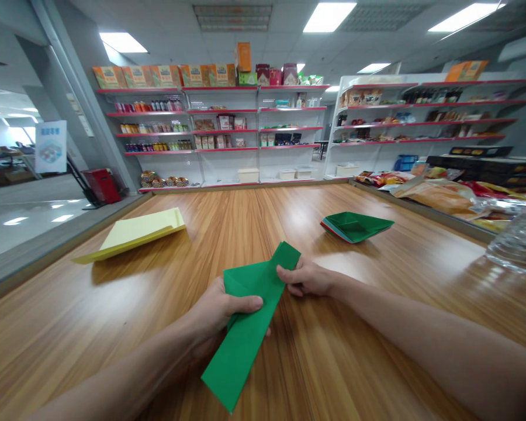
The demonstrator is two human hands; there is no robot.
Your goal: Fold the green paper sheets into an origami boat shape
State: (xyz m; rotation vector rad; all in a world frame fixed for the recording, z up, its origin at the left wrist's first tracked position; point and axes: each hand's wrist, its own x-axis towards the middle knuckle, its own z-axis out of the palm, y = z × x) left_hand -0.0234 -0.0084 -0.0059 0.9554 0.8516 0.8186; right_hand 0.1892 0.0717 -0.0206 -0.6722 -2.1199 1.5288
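Observation:
A long folded strip of green paper lies slanted on the wooden table. My left hand grips the strip near its middle, thumb on top and fingers under it. My right hand pinches the strip's right edge near the far end, fingers curled. A folded green paper shape rests on a small pile of coloured sheets farther back on the right, out of both hands' reach.
A stack of yellow paper lies at the left. A clear plastic bottle stands at the right edge, with snack bags behind it. Shop shelves with goods line the back wall.

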